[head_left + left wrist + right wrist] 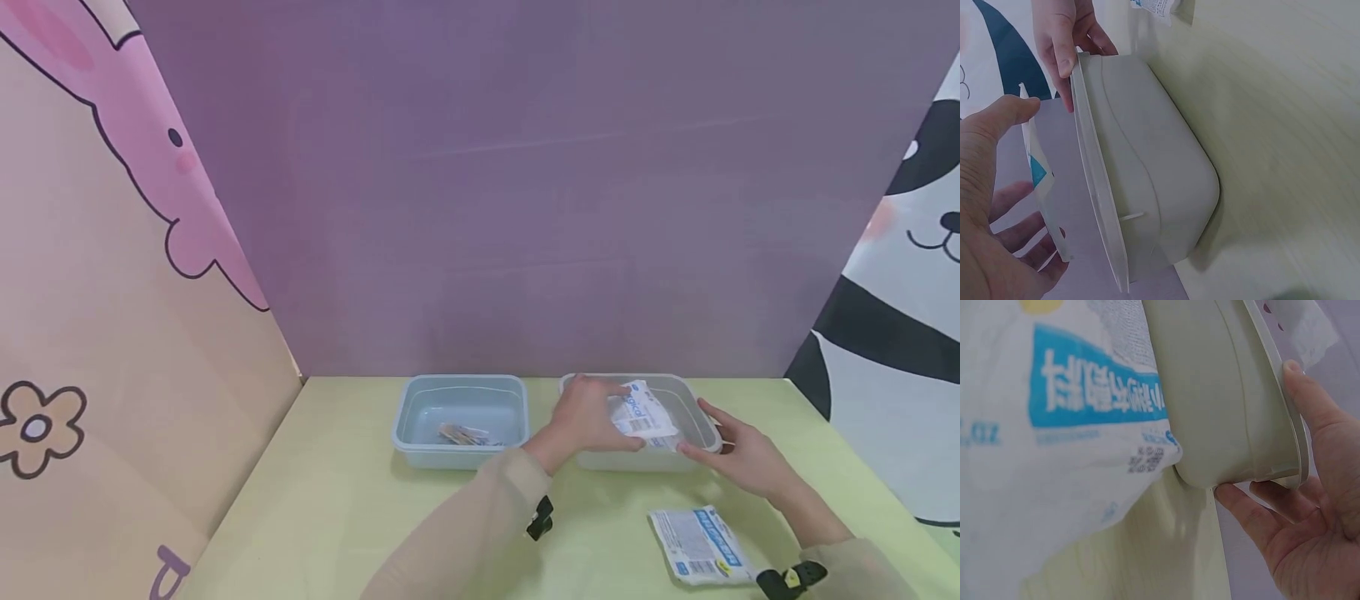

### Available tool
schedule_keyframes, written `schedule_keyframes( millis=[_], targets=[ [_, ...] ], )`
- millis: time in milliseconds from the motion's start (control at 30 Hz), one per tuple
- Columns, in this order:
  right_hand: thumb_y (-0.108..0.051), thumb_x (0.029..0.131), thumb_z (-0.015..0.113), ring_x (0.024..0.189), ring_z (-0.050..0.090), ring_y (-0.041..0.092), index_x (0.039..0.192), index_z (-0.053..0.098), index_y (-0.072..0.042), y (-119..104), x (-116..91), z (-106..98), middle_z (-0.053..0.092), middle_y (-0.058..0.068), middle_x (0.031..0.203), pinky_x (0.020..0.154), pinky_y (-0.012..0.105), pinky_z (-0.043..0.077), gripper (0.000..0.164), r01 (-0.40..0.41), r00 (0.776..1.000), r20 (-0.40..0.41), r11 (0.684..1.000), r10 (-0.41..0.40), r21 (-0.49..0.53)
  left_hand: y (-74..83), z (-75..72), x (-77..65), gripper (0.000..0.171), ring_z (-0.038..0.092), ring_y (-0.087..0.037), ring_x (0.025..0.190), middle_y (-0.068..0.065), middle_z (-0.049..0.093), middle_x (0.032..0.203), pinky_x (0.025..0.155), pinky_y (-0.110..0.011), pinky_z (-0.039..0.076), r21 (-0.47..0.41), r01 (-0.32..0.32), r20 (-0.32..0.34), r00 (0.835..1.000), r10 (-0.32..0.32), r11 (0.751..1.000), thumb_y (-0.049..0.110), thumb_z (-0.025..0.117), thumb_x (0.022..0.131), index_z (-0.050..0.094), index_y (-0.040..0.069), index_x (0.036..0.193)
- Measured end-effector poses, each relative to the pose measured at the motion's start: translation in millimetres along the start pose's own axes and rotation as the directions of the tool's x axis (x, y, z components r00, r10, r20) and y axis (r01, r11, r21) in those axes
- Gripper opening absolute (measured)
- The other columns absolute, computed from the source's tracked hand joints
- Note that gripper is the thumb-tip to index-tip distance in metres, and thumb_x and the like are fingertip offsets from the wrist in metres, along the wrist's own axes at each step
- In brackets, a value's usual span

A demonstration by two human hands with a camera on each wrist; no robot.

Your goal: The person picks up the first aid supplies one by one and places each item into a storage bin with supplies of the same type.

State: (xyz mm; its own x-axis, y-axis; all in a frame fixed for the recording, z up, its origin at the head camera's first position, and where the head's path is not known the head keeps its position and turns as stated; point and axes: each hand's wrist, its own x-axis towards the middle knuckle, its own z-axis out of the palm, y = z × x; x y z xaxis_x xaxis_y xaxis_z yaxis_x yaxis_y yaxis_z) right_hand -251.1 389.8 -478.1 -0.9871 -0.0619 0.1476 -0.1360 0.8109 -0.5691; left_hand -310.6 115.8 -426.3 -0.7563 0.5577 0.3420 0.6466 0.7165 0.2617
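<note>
My left hand (585, 414) holds a white packet with blue lettering (647, 410) over the right-hand plastic container (637, 462). In the left wrist view the thumb and fingertips span opposite edges of the packet (1041, 181), which stands just outside the container's rim there. My right hand (750, 458) grips that container at its right end, the thumb (1310, 400) on the rim and the fingers (1250, 512) below it. A second white packet with a blue band (701, 543) lies on the table in front, and fills the near side of the right wrist view.
A light blue container (420, 457) stands to the left, with a small bundle of thin sticks (463, 434) on its bottom. Both containers rest on a pale yellow table (300, 500) near a purple back panel (525, 208). Printed side panels flank the table.
</note>
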Motion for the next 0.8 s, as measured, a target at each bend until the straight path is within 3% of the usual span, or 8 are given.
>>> schedule_keyframes(
  millis=[133, 233, 367, 533, 667, 800],
  targets=[
    [-0.045, 0.096, 0.078, 0.104, 0.076, 0.042, 0.164, 0.027, 0.007, 2, 2, 4, 0.061, 0.042, 0.138, 0.074, 0.029, 0.056, 0.1, -0.007, 1.0, 0.011, 1.0, 0.007, -0.012, -2.4, 2.0, 2.0, 0.073, 0.063, -0.006, 0.115, 0.015, 0.076, 0.128, 0.096, -0.018, 0.044, -0.009, 0.029, 0.006, 1.0, -0.029, 1.0, 0.059, 0.093, 0.07, 0.074, 0.031, 0.135],
    [-0.046, 0.097, 0.077, 0.105, 0.075, 0.044, 0.164, 0.026, 0.008, 4, 3, 4, 0.06, 0.043, 0.138, 0.076, 0.035, 0.057, 0.1, -0.013, 1.0, 0.009, 0.999, 0.013, -0.038, -2.6, 4.0, 4.8, 0.072, 0.064, -0.006, 0.125, 0.016, 0.075, 0.131, 0.113, -0.026, 0.044, -0.017, 0.032, 0.008, 0.999, -0.032, 0.999, 0.058, 0.092, 0.072, 0.074, 0.032, 0.136],
    [-0.045, 0.097, 0.077, 0.107, 0.074, 0.048, 0.164, 0.024, 0.007, 6, 3, 2, 0.058, 0.045, 0.139, 0.081, 0.048, 0.061, 0.1, -0.018, 1.0, 0.009, 0.999, 0.018, -0.049, -0.2, 5.4, 8.6, 0.073, 0.061, -0.005, 0.137, 0.018, 0.071, 0.138, 0.128, -0.037, 0.034, 0.014, 0.029, 0.014, 0.999, -0.029, 1.0, 0.06, 0.09, 0.075, 0.071, 0.033, 0.139],
    [-0.046, 0.098, 0.076, 0.112, 0.071, 0.054, 0.165, 0.023, 0.006, 5, 2, 2, 0.055, 0.045, 0.142, 0.09, 0.061, 0.059, 0.1, -0.026, 0.999, 0.022, 0.999, 0.026, -0.028, 3.5, 4.1, 10.1, 0.072, 0.057, -0.006, 0.141, 0.017, 0.067, 0.144, 0.129, -0.033, 0.032, 0.043, 0.051, 0.021, 0.998, -0.051, 0.998, 0.059, 0.09, 0.077, 0.07, 0.032, 0.141],
    [-0.047, 0.098, 0.075, 0.111, 0.071, 0.053, 0.165, 0.022, 0.006, 5, 1, 3, 0.055, 0.046, 0.142, 0.089, 0.062, 0.059, 0.101, -0.033, 0.999, 0.027, 0.999, 0.034, -0.031, 4.3, 4.6, 10.8, 0.071, 0.056, -0.008, 0.143, 0.014, 0.065, 0.148, 0.126, -0.035, 0.037, 0.076, 0.059, 0.017, 0.998, -0.06, 0.995, 0.061, 0.087, 0.079, 0.069, 0.033, 0.143],
    [-0.046, 0.097, 0.076, 0.109, 0.072, 0.051, 0.165, 0.024, 0.007, 5, 0, 3, 0.057, 0.045, 0.14, 0.085, 0.058, 0.061, 0.101, -0.021, 1.0, 0.017, 0.999, 0.022, -0.043, 3.7, 7.7, 12.3, 0.071, 0.056, -0.009, 0.141, 0.013, 0.064, 0.15, 0.113, -0.033, 0.047, 0.107, 0.058, 0.001, 0.998, -0.059, 0.993, 0.065, 0.085, 0.08, 0.068, 0.037, 0.143]
  ],
)
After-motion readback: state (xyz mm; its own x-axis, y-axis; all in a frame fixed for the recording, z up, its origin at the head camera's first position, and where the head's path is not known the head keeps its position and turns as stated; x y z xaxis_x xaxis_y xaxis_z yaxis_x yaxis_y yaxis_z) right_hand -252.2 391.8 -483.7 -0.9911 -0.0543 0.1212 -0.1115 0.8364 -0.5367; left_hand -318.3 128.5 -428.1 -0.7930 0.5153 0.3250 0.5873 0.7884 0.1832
